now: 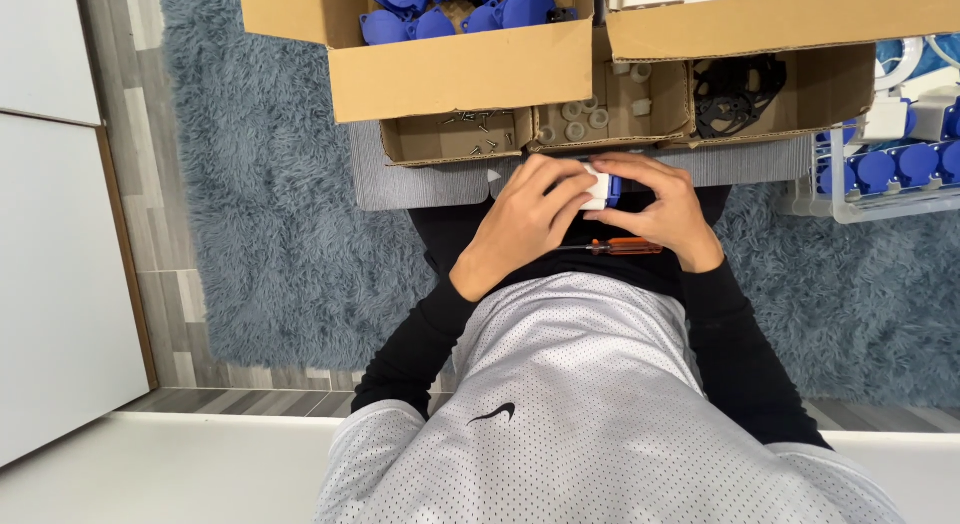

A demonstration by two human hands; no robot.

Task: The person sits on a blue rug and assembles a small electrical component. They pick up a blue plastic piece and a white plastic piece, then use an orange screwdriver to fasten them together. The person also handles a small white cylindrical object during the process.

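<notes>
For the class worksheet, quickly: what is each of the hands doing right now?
Left hand: closed on the small white-and-blue plastic part.
Right hand: closed on the same part.

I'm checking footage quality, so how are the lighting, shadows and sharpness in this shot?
Head view: soft, even light, no glare; faint shadows beneath the cardboard boxes; left hand and right hand reasonably sharp around the white and blue part; wide-angle lens stretches the frame edges.
</notes>
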